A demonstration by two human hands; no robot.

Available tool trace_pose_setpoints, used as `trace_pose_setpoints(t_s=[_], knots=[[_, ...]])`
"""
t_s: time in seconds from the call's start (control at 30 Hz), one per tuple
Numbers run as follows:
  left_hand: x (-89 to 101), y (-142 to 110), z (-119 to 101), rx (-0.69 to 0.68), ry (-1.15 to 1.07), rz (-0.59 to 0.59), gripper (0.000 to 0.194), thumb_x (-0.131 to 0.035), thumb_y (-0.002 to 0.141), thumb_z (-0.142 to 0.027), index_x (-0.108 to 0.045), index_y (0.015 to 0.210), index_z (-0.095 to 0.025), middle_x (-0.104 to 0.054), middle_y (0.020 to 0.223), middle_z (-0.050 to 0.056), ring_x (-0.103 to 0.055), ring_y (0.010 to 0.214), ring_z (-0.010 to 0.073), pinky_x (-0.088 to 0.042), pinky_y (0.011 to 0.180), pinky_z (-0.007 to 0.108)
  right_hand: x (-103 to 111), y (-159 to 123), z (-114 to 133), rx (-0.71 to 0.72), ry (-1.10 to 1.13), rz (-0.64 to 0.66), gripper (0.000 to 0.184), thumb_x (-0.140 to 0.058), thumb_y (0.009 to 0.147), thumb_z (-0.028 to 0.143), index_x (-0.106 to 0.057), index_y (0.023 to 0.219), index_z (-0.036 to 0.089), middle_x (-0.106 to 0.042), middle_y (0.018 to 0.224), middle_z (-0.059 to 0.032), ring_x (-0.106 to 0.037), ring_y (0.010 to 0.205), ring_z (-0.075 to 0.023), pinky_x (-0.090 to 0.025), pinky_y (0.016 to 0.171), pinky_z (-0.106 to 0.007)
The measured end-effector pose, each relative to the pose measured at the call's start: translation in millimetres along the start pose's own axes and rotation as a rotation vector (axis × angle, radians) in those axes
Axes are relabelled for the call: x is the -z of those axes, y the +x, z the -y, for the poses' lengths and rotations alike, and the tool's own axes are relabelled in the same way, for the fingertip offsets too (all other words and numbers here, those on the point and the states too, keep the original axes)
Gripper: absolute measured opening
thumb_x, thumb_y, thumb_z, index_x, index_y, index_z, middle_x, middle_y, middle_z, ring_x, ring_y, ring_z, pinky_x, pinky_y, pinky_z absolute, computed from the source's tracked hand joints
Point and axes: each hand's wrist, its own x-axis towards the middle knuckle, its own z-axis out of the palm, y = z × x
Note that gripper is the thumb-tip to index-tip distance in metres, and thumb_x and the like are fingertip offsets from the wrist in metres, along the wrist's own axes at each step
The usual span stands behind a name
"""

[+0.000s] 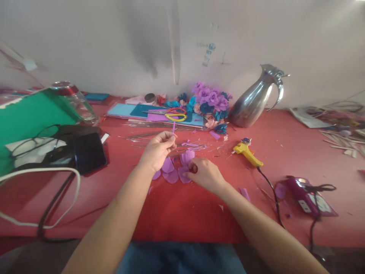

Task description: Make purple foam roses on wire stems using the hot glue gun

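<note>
Between the thumb and fingers of my left hand (164, 146) is a thin purple strip (173, 128), pointing upward. My right hand (205, 173) is low over several loose purple petals (171, 176), its fingers curled. Its thumb and fingertips pinch the edge of one purple petal (183, 176). How firmly they grip it is hard to see. Thin wires (142, 136) and purple scraps lie just beyond my hands.
Scissors (175, 114) rest on coloured sheets (122, 110) at the back, beside paper flowers (211, 99) and a metal jug (253, 99). A yellow glue gun (247, 153) and corded purple box (309, 196) are right. Phone (89, 153) and glass jar (78, 102) stay left.
</note>
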Motion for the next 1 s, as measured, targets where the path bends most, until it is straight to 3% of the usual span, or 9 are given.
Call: trace_pose_setpoints(t_s=[0.17,0.3,0.4,0.47,0.6,0.77,1.0], knots=[[-1.9,-1.6,4.5,0.052,0.069,-0.044,0.015,-0.078,0.062,-0.022,-0.068,0.07,-0.014,-0.063,0.073,0.001,-0.054,0.065,0.0089,-0.043,0.074,0.026,-4.8,-1.4,2.7,0.09,0.106,-0.033,0.009,-0.062,0.074,0.019,-0.057,0.066,0.019,-0.059,0.067,0.0011,-0.051,0.065,-0.0131,-0.032,0.059,-0.024],[-2.8,-4.8,2.9,0.094,0.071,-0.022,0.02,-0.08,0.06,-0.027,-0.067,0.069,-0.014,-0.062,0.072,0.001,-0.05,0.059,0.0075,-0.043,0.066,0.025,-1.4,4.1,-0.9,0.071,0.531,-0.046,0.007,-0.061,0.073,0.024,-0.059,0.07,0.018,-0.059,0.065,0.0021,-0.054,0.062,-0.013,-0.039,0.06,-0.025],[-4.4,-7.0,2.0,0.1,0.073,0.023,0.023,-0.08,0.062,-0.031,-0.068,0.074,-0.015,-0.054,0.06,-0.003,-0.041,0.051,0.0055,-0.037,0.054,0.021,3.9,8.6,-3.0,0.027,0.887,-0.007,0.015,-0.065,0.071,0.03,-0.063,0.078,0.017,-0.065,0.07,-0.0004,-0.059,0.066,-0.0147,-0.044,0.064,-0.028],[-6.6,-8.8,1.5,0.103,0.115,0.039,0.025,-0.079,0.063,-0.032,-0.07,0.08,-0.016,-0.054,0.062,-0.003,-0.037,0.048,0.0039,-0.032,0.048,0.019,7.2,10.8,-4.3,-0.008,1.008,-0.007,0.02,-0.068,0.069,0.033,-0.064,0.079,0.017,-0.066,0.069,-0.0007,-0.059,0.064,-0.0142,-0.045,0.062,-0.028],[-12.3,-13.8,0.6,0.17,0.23,0.088,0.033,-0.082,0.059,-0.028,-0.07,0.089,-0.017,-0.06,0.075,-0.001,-0.048,0.056,0.0054,-0.034,0.05,0.018,9.8,13.6,-7.6,-0.044,1.087,-0.049,0.026,-0.074,0.065,0.033,-0.063,0.081,0.017,-0.065,0.066,0.0005,-0.057,0.058,-0.0119,-0.044,0.056,-0.026],[-18.4,-19.1,4.0,0.226,0.275,0.194,0.035,-0.082,0.06,-0.028,-0.07,0.09,-0.017,-0.067,0.086,0.004,-0.06,0.068,0.0118,-0.045,0.061,0.023,8.1,13.0,-8.4,-0.032,1.102,-0.076,0.028,-0.072,0.066,0.029,-0.058,0.089,0.019,-0.065,0.064,0.0029,-0.06,0.059,-0.0127,-0.046,0.06,-0.027],[-18.6,-16.5,9.6,0.18,0.298,0.106,0.024,-0.081,0.058,-0.026,-0.07,0.075,-0.014,-0.068,0.073,0.003,-0.06,0.064,0.0119,-0.047,0.065,0.025,12.1,10.2,-4.2,-0.033,1.038,-0.085,0.028,-0.067,0.069,0.025,-0.058,0.095,0.018,-0.068,0.07,0.0008,-0.061,0.063,-0.0134,-0.045,0.061,-0.027]])
